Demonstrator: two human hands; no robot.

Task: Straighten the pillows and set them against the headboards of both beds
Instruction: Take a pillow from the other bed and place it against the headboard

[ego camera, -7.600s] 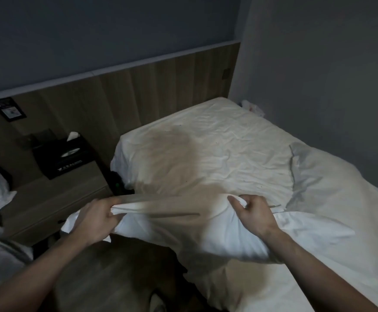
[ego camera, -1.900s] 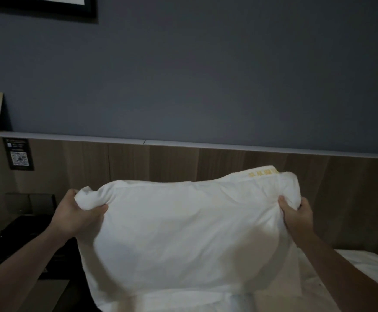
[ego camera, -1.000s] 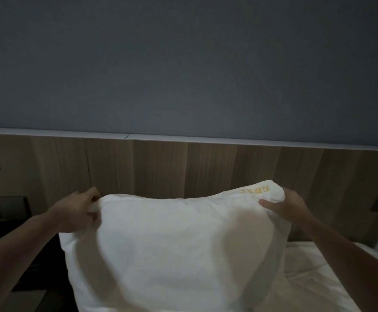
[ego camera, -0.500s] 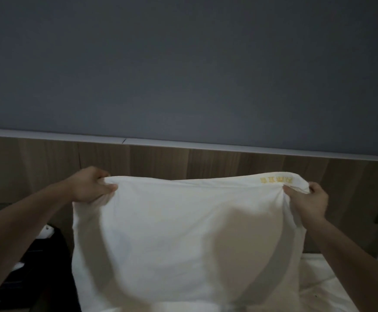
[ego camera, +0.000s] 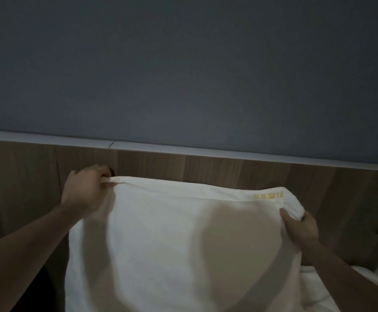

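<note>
A white pillow [ego camera: 172, 244] is hanging upright in front of the wooden headboard [ego camera: 228, 170], its top edge sitting below the pale trim strip [ego camera: 183, 150], with blue-grey wall [ego camera: 183, 64] filling the space above. The left hand [ego camera: 84, 192] is pinching the top left corner shut in its grip; the right hand [ego camera: 300, 228] is clamping the top right corner. Bed sheet [ego camera: 318, 287] is showing at lower right.

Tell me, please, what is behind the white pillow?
Behind the white pillow, held by the left hand and right hand, the wooden headboard shows above its top edge. The headboard's lower part is covered.
</note>
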